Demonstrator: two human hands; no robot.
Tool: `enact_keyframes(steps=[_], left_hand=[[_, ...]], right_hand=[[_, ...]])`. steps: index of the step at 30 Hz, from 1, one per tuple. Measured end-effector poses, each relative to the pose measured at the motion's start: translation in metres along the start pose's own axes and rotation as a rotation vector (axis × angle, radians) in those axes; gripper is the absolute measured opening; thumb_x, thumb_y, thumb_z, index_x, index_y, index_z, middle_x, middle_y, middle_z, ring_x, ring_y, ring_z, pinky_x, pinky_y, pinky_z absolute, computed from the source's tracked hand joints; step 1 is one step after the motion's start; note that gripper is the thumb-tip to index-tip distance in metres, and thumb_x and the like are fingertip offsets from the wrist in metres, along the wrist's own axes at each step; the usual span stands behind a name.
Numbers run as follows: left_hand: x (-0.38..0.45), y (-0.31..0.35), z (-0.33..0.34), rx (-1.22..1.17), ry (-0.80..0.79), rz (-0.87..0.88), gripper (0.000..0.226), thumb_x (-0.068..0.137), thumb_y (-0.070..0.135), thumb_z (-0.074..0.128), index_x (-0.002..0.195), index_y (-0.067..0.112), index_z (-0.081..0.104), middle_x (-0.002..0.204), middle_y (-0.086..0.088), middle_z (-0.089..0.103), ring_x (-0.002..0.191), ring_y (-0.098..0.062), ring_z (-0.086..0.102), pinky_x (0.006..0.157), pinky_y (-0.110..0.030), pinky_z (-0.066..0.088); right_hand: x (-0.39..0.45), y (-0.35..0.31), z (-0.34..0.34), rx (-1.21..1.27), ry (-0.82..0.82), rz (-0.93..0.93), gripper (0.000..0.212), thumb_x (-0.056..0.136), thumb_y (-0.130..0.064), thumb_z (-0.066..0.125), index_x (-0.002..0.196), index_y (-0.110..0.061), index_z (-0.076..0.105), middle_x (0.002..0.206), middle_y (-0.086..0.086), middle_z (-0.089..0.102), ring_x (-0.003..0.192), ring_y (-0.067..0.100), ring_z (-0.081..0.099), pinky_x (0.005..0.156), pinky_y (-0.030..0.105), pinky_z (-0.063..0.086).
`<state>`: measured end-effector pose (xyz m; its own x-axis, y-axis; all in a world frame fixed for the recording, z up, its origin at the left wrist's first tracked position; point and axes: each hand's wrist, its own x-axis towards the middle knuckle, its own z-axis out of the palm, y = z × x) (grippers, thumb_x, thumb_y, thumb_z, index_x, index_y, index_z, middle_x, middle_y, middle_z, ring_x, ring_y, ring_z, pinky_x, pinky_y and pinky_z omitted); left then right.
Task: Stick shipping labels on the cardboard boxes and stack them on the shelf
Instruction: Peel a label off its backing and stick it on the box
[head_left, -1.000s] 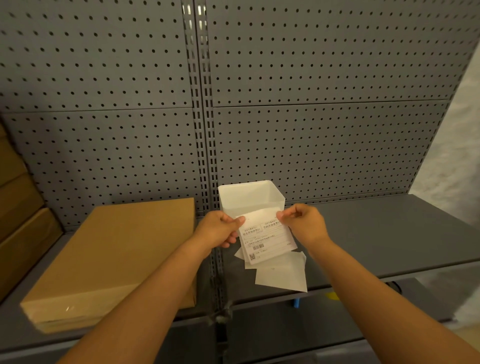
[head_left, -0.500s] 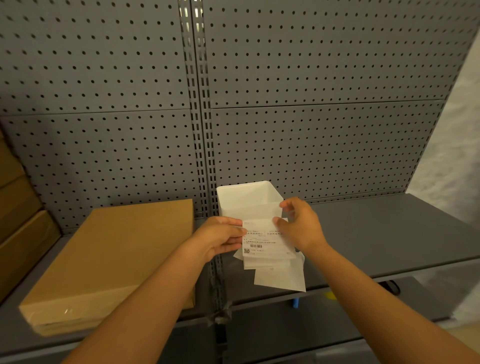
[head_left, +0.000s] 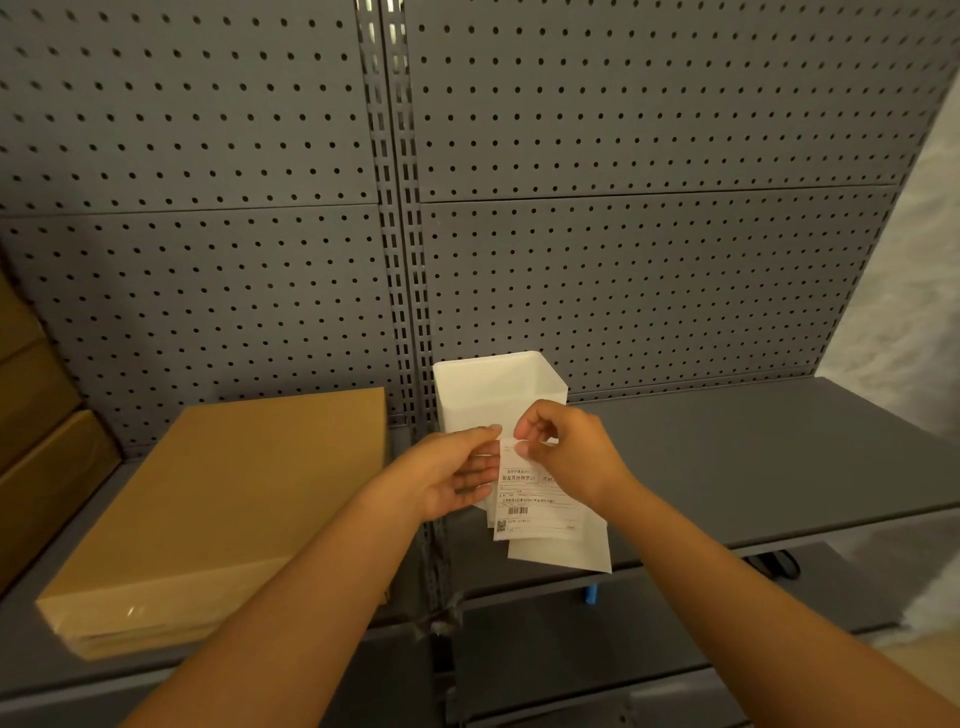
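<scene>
Both hands on one shipping label (head_left: 535, 493), held above the shelf (head_left: 753, 467) in front of the white bin (head_left: 498, 389). Left hand (head_left: 452, 478) pinches its left edge, right hand (head_left: 566, 457) pinches the top corner. Flat cardboard box (head_left: 218, 509) lies on the shelf, left of the hands.

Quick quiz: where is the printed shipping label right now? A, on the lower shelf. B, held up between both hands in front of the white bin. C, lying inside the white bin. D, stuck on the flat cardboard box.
B: the left hand and right hand both pinch the shipping label at its top, in front of the white bin; the cardboard box top is bare.
</scene>
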<state>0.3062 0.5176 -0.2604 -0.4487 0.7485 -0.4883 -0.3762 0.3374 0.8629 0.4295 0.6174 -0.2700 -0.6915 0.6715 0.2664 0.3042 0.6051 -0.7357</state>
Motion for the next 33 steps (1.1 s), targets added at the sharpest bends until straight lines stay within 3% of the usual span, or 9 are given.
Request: enact_keyframes(steps=[3, 9, 14, 17, 22, 33], left_hand=[[0.003, 0.001, 0.003, 0.003, 0.046, -0.017, 0.016, 0.084, 0.024, 0.071, 0.085, 0.01, 0.064, 0.08, -0.006, 0.064, 0.072, -0.015, 0.058, 0.059, -0.024, 0.049], [0.003, 0.0, 0.006, 0.007, 0.093, 0.058, 0.011, 0.083, 0.014, 0.071, 0.084, 0.007, 0.062, 0.075, -0.007, 0.063, 0.064, -0.012, 0.056, 0.058, -0.02, 0.048], [0.003, 0.002, 0.003, 0.038, 0.122, 0.08, 0.011, 0.084, 0.016, 0.07, 0.081, 0.006, 0.066, 0.067, -0.004, 0.062, 0.059, -0.011, 0.056, 0.055, -0.018, 0.048], [0.005, 0.002, 0.003, 0.156, 0.157, 0.183, 0.015, 0.086, 0.017, 0.068, 0.088, 0.003, 0.069, 0.068, -0.004, 0.063, 0.058, -0.009, 0.056, 0.053, -0.016, 0.05], [0.007, -0.001, 0.002, 0.473, 0.166, 0.387, 0.02, 0.093, 0.026, 0.059, 0.091, 0.008, 0.07, 0.077, -0.003, 0.064, 0.07, -0.008, 0.058, 0.063, -0.016, 0.049], [0.011, 0.005, -0.005, 0.39, 0.087, 0.292, 0.016, 0.09, 0.016, 0.063, 0.084, 0.003, 0.07, 0.075, -0.008, 0.066, 0.065, -0.01, 0.059, 0.058, -0.016, 0.051]], right_hand=[[-0.001, 0.0, 0.0, 0.009, -0.028, -0.033, 0.014, 0.083, -0.008, 0.07, 0.083, -0.021, 0.064, 0.084, -0.005, 0.064, 0.079, 0.007, 0.057, 0.068, 0.008, 0.043], [0.0, 0.003, 0.001, -0.016, -0.042, -0.051, 0.014, 0.084, -0.006, 0.068, 0.086, -0.02, 0.067, 0.085, -0.006, 0.064, 0.082, 0.007, 0.058, 0.068, 0.009, 0.042], [-0.003, 0.0, 0.002, -0.022, -0.031, -0.116, 0.016, 0.078, -0.021, 0.076, 0.089, -0.02, 0.065, 0.087, -0.009, 0.062, 0.085, 0.006, 0.057, 0.07, 0.009, 0.041], [-0.002, -0.002, 0.006, -0.055, 0.006, -0.158, 0.017, 0.077, -0.019, 0.077, 0.089, -0.018, 0.064, 0.086, -0.008, 0.061, 0.084, 0.007, 0.055, 0.07, 0.011, 0.041], [0.001, -0.001, 0.011, -0.059, 0.017, -0.126, 0.014, 0.079, -0.016, 0.076, 0.084, -0.019, 0.063, 0.083, -0.009, 0.062, 0.081, 0.009, 0.058, 0.071, 0.017, 0.047], [-0.004, 0.006, 0.014, -0.201, 0.07, -0.284, 0.016, 0.083, -0.02, 0.071, 0.098, -0.016, 0.068, 0.099, -0.003, 0.066, 0.09, 0.004, 0.048, 0.081, 0.017, 0.041]])
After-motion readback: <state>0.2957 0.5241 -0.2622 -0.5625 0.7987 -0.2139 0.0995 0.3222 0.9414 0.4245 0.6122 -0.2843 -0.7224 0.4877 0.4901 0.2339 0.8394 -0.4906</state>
